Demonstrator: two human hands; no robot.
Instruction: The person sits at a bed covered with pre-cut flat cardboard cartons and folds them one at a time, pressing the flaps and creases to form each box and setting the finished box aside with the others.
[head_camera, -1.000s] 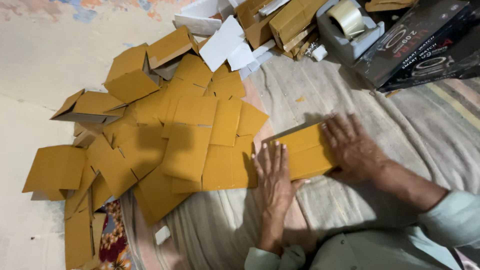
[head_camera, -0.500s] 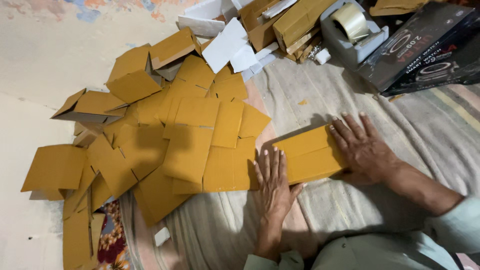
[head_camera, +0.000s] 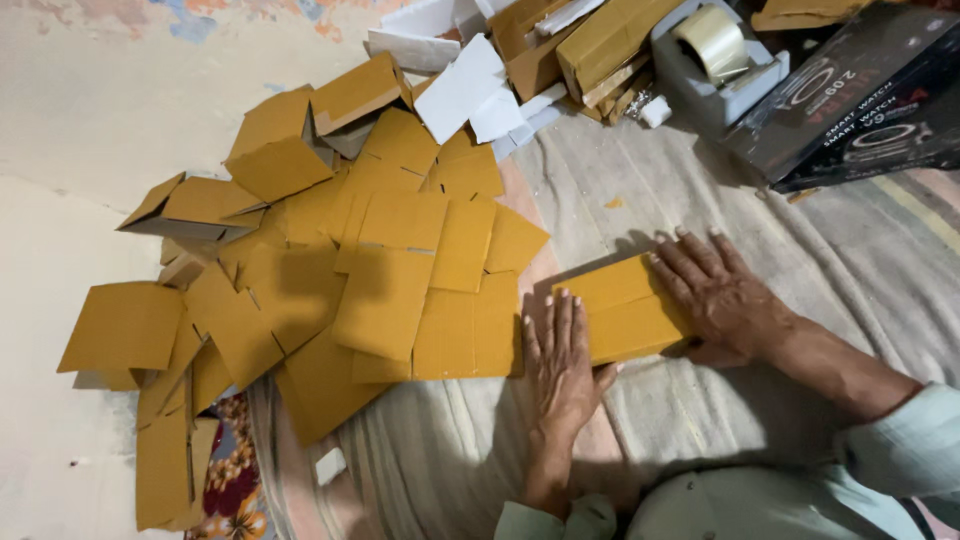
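Cardboard everywhere, and I'm looking down on both hands working one small brown box (head_camera: 625, 305) on the striped cloth (head_camera: 640, 190). Left hand (head_camera: 562, 365) lies flat, fingers together, palm down at the box's near-left end, thumb tucked against its edge. Right hand (head_camera: 722, 295) is spread over the right end, fingers apart and pressing down on top. Neither hand is closed around the box; both are open palms, pinning it to the cloth. The box sits right of centre, just beside the big heap of flat blanks (head_camera: 400, 280) that fans out to the left across the cloth and onto the pale floor (head_camera: 60, 230).

To my eye this is a flattening or creasing press. To do it well I'd keep the left palm square on the end so the box can't skid toward the heap, and bear down evenly with the right so the fold line stays straight rather than buckling.

Far left, a few made-up boxes (head_camera: 275, 150) sit on the heap. At the far edge, white card pieces (head_camera: 455, 90), a grey tape dispenser (head_camera: 715, 60) with a clear roll, and a black carton (head_camera: 850, 90) at far right, all well apart from the hands.
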